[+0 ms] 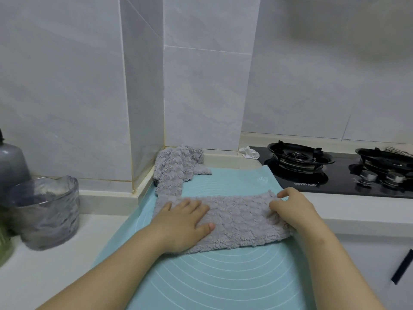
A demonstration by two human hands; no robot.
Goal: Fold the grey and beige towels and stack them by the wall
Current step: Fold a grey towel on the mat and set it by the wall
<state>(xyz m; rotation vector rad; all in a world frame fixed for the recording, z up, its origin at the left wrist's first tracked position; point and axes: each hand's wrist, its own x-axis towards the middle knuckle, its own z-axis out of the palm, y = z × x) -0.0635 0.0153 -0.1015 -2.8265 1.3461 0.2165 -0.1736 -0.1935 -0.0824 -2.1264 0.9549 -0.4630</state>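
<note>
A grey fluffy towel (237,220) lies folded into a long strip across the light blue mat (223,276). My left hand (185,222) presses flat on its left part with straight fingers. My right hand (290,209) grips the towel's right end, fingers curled round the edge. A second grey towel (178,168) lies crumpled in the corner by the wall, partly on the mat's far left edge. I see no beige towel.
A black gas hob (339,173) with two burners fills the counter to the right. A small white crumpled cloth (249,152) lies by the wall behind it. A glass jar (44,211) and a grey bottle (11,162) stand at the left.
</note>
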